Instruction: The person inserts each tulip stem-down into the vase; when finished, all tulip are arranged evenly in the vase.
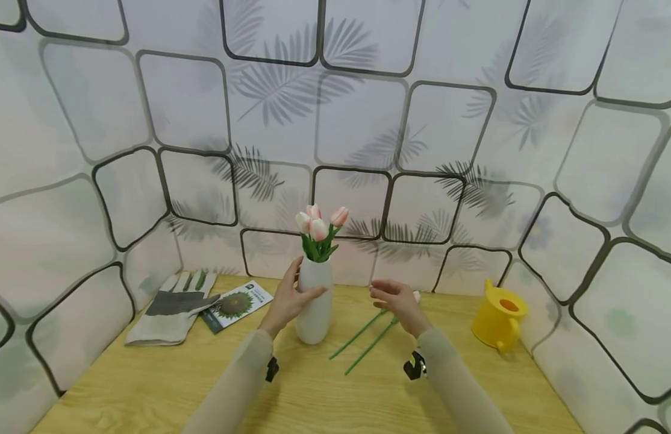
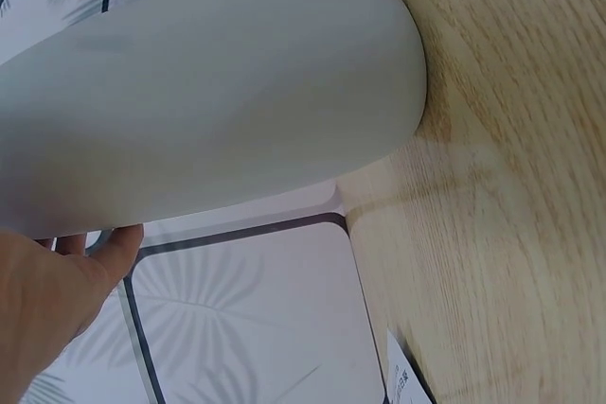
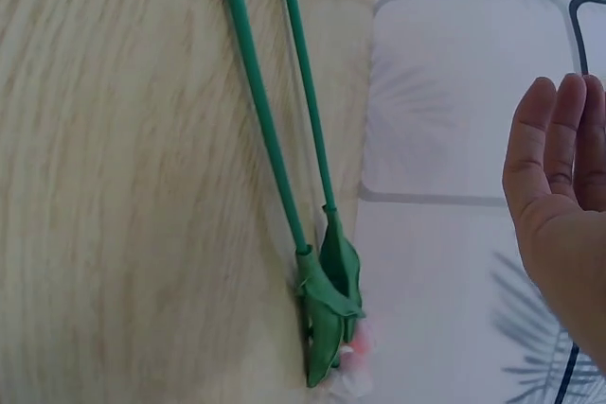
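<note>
A tall white vase stands upright on the table, holding several pink-and-white artificial tulips. My left hand grips its left side, thumb across the front and fingers behind. In the left wrist view the vase fills the upper part, with my left hand at its lower left. My right hand is raised to the right of the vase, holding nothing, its fingers loosely extended. Below it, two loose tulips lie side by side, green stems and leaves showing; their heads are partly hidden in the head view.
At the left lie grey-and-white work gloves, with a small pointed tool beside a seed packet bearing a sunflower picture. A yellow watering can stands at the right. A patterned curtain wall encloses the wooden table.
</note>
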`<state>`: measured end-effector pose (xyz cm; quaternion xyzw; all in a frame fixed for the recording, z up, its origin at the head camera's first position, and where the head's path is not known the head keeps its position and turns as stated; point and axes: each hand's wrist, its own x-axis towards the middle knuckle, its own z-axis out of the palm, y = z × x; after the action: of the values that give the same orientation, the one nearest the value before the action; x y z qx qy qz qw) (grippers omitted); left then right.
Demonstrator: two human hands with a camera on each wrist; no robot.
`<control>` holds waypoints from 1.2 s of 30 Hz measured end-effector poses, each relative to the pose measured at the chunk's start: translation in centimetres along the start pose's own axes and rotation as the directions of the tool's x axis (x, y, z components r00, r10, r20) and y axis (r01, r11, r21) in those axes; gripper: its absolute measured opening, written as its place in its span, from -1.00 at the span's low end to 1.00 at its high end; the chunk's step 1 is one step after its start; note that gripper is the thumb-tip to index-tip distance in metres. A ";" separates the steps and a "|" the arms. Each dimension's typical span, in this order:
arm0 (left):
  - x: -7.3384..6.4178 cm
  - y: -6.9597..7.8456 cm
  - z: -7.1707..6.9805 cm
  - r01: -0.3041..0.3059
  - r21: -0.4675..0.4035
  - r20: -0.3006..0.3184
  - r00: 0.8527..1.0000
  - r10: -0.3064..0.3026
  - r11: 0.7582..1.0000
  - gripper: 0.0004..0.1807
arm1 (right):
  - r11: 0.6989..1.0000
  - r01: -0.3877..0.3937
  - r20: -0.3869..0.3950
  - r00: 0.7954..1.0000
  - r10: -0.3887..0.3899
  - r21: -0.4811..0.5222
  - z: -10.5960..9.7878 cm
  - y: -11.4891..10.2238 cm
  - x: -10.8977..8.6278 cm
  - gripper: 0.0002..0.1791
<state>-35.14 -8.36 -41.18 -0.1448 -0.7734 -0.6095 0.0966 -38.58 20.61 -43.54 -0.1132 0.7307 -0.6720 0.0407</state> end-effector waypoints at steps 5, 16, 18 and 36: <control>0.4 -0.8 -0.2 -0.006 0.002 0.001 1.000 0.006 1.000 0.02 | 1.000 -0.021 -0.012 1.000 0.020 -0.016 -0.6 1.0 -0.4 -0.55; 0.3 -0.5 -1.0 0.010 0.019 0.003 1.000 -0.010 1.000 0.06 | 0.995 -0.026 0.033 0.999 0.029 -0.091 -3.0 3.5 -1.3 -0.44; 0.5 -0.4 -1.1 0.003 0.022 0.002 1.000 -0.003 1.000 0.05 | 0.992 -0.018 0.046 0.999 0.024 -0.127 -3.5 3.8 -1.3 -0.43; -0.8 1.8 -0.7 0.023 -0.007 0.049 0.999 -0.023 1.000 -0.04 | 0.921 -0.088 0.127 0.981 0.146 -0.380 -5.5 5.2 -3.3 -0.44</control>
<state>-33.81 -8.71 -39.58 -0.1513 -0.7747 -0.6100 0.0698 -37.13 27.08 -48.49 -0.1261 0.8450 -0.5069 0.1146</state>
